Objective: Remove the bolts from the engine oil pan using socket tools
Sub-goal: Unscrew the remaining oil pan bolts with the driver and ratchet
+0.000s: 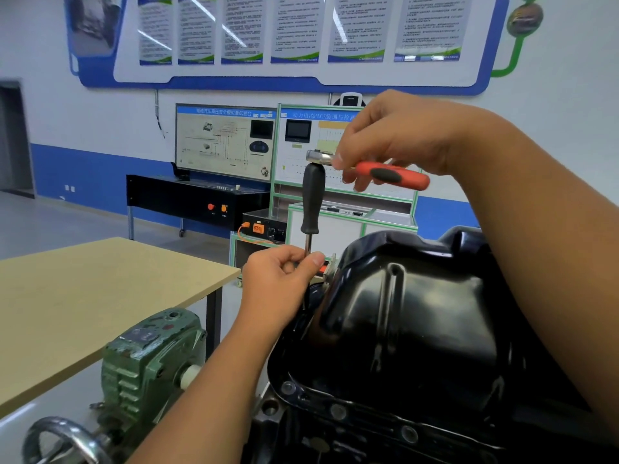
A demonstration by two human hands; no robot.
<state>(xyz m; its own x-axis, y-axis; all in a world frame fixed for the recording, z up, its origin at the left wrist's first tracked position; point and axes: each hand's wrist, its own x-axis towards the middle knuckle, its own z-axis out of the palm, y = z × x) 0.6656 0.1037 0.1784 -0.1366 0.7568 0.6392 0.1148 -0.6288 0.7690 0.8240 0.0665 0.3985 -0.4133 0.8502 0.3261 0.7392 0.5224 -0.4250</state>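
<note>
The glossy black pressed-steel engine oil pan (412, 316) fills the lower right, its flange edge dotted with round bolt heads (337, 411) along the near side. At the pan's far left edge the left hand (281, 279) pinches the thin metal shaft of an upright black-handled socket driver (313, 202) between thumb and curled fingers. Above it the right hand (398, 139) curls its fingers round a red-and-black-handled ratchet (385, 174), whose chrome head sits on top of the driver's handle. The right forearm crosses over the pan and hides its right side. To the left stand a green cast-metal gearbox (150, 360) with a grey handwheel (63, 440) and a pale wooden worktop (83, 296); training display panels (224, 142) line the far wall.
</note>
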